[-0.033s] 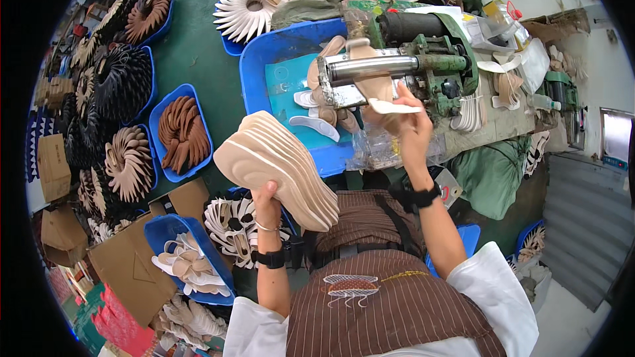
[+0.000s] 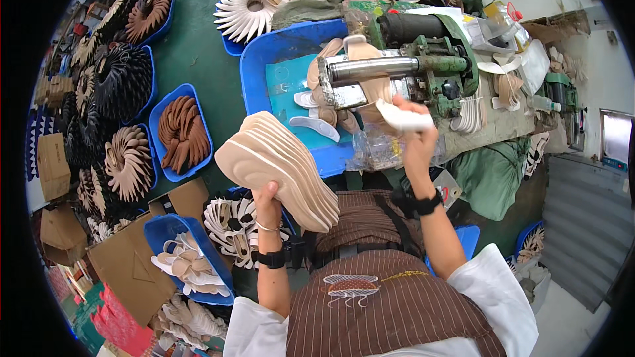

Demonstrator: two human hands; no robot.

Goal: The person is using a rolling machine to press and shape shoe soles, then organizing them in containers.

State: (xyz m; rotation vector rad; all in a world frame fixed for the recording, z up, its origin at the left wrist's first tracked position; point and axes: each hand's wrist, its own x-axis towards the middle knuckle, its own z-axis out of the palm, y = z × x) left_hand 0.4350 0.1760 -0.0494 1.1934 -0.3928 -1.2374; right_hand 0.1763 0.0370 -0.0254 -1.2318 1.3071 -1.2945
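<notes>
My left hand (image 2: 267,203) grips a thick stack of beige insoles (image 2: 281,165), its thumb pressed on the top one. In my right hand (image 2: 418,142), the fingers are closed on a white curved shoe insole piece (image 2: 403,117), slightly blurred, just in front of a green roller machine (image 2: 446,63). A beige insole (image 2: 376,92) lies under the machine's shiny metal roller (image 2: 374,67), its other end showing on the far side. Left of the roller, a blue tub (image 2: 251,79) holds several loose insoles (image 2: 316,125).
Blue baskets with brown insoles (image 2: 182,133) and white pieces (image 2: 192,261) stand on the left, near cardboard boxes (image 2: 122,261). White pieces (image 2: 468,114) hang at the bench's front edge, above a green sack (image 2: 489,175). A bottle (image 2: 542,101) lies on the bench to the right.
My right hand has moved slightly right and toward me with the white piece, away from the roller. The left hand and its stack have barely moved.
</notes>
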